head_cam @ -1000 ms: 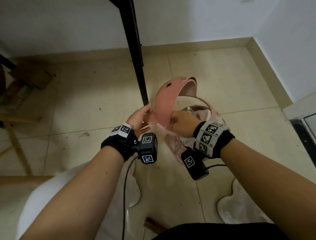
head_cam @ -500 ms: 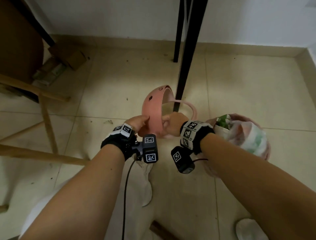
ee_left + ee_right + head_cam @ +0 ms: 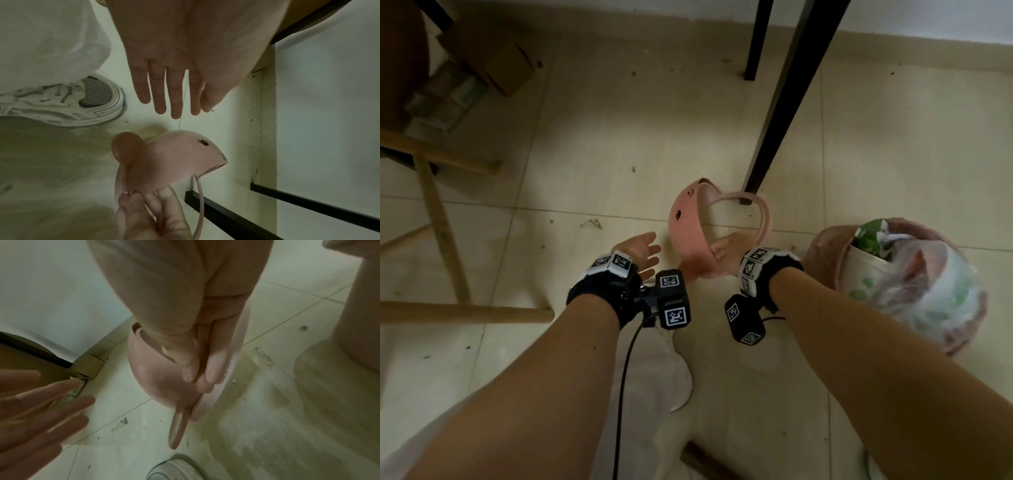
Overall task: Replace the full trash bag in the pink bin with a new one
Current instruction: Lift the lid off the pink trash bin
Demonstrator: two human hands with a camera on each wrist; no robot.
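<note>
Lid off and held in the right hand; full bag in the pink bin, not yet lifted.

The right hand (image 3: pixel 726 251) pinches the pink lid (image 3: pixel 688 236) at its lower edge, thumb on one face and fingers on the other; the left hand (image 3: pixel 640 253) is spread flat with straight fingers, just beside the lid and clear of it. The lid's thin ring (image 3: pixel 762 219) hangs on the side toward the pink bin (image 3: pixel 822 253). The bin stands on the floor just right of the lid, with the full trash bag (image 3: pixel 914 281) bulging above its rim. Judged from its thin shell, the lid is light and rigid, though smooth and liable to slip; a pinch at the rim should suffice. The bag film looks soft, thin and tearable; gather its loose edge at the bin rim and lift evenly. A black table leg (image 3: pixel 780 113) stands just behind the lid.
</note>
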